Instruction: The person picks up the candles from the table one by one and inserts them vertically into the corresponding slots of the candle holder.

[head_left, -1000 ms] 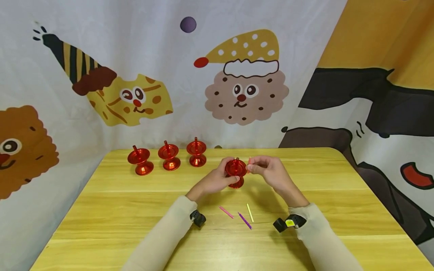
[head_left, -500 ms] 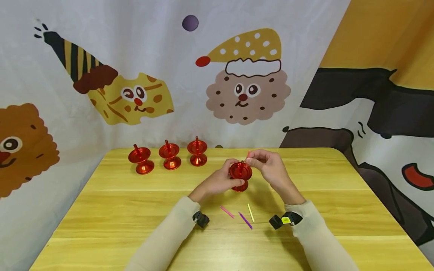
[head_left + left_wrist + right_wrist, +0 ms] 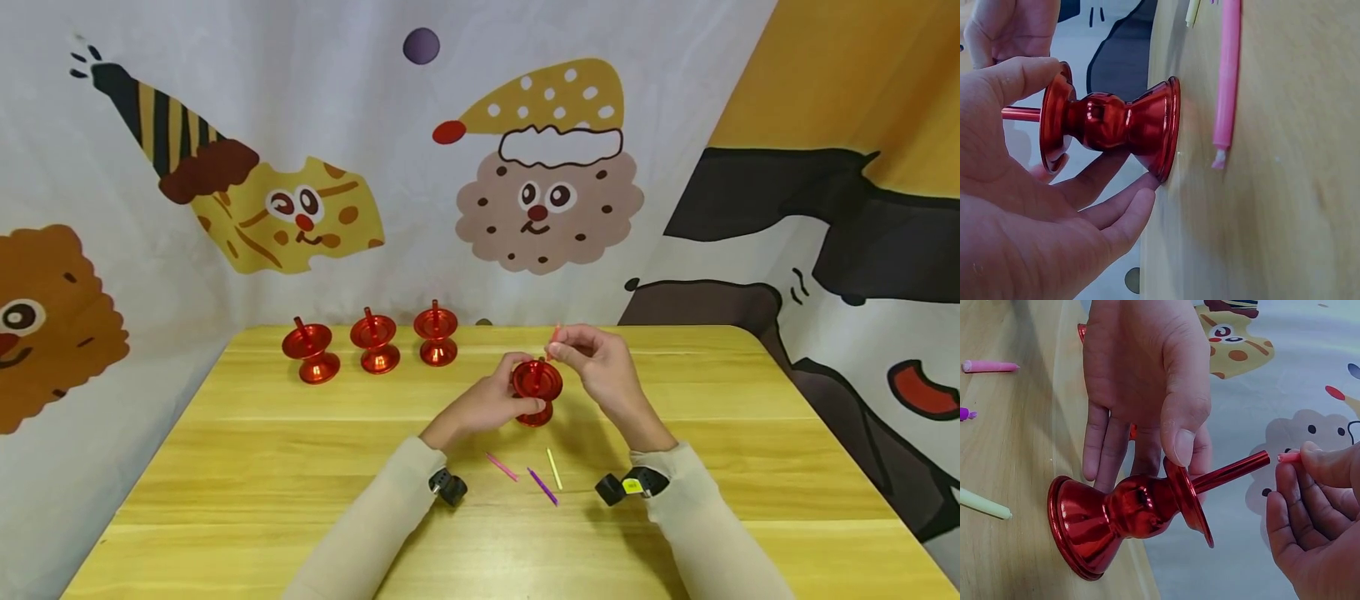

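My left hand holds a shiny red metal candle holder by its dish, the thumb on the rim and the fingers along the stem and base. Its narrow red tube points up out of the dish. Between thumb and fingertips, my right hand pinches a thin coral-red candle. In the right wrist view the candle's lower end lies just off the tube's mouth, roughly in line with it, a small gap between them. Most of the candle is hidden by the fingers there.
Three matching red candle holders stand in a row at the back left, among them the nearest one. On the wooden table before my hands lie a pink candle, a purple candle and a pale yellow candle. A cartoon-printed cloth hangs behind.
My left hand has shifted slightly right with the candle holder. My right hand has lifted the coral-red candle from beside the dish to just above the tube.
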Available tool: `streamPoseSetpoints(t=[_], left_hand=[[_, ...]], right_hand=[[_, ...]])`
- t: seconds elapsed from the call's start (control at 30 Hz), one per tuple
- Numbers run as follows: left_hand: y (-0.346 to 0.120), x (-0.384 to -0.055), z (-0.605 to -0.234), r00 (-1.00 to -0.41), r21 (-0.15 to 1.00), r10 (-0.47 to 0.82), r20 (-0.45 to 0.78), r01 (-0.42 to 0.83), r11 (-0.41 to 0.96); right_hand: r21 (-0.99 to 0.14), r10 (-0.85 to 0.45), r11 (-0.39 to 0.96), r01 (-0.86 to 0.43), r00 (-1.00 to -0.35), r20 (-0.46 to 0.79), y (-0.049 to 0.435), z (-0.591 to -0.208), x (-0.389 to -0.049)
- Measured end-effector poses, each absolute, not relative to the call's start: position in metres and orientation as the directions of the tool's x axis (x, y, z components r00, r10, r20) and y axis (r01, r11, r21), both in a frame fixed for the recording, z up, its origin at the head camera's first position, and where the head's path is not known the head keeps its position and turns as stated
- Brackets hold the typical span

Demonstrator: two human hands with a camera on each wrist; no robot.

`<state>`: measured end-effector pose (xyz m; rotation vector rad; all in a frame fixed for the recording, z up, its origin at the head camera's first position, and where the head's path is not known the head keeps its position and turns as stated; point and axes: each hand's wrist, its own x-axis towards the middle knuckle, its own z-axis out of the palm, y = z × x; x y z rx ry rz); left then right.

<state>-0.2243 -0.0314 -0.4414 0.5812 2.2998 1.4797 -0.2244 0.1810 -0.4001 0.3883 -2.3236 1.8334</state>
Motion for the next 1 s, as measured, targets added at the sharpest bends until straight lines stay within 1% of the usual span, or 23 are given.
streamPoseSetpoints(t=[0.3, 0.57, 0.83, 1.0], left_hand=[[-0.0314, -0.2256, -0.4419, -0.856, 0.915, 0.514, -0.062, 0.157, 0.371], [-0.0294, -0.2242, -0.4422, -0.85, 0.911, 0.524, -0.059, 0.169, 0.377], [-0.0289, -0.2224, -0.4421, -0.857, 0.91, 0.513, -0.056, 0.167, 0.379], [-0.0295, -0.2214, -0.4416, -0.858, 0.912, 0.51, -0.058, 0.163, 0.376]], right_hand=[[-0.91, -0.094, 0.237, -0.34, -0.94, 0.327, 0.1785, -0.4002, -0.2237], [-0.909, -0.088, 0.248, -0.335, -0.942, 0.323, 0.1777, -0.4022, -0.2224], [-0.899, -0.1, 0.268, -0.345, -0.938, 0.331, 0.179, -0.4057, -0.2229], [-0.886, -0.118, 0.265, -0.379, -0.925, 0.361, 0.1796, -0.4096, -0.2243]])
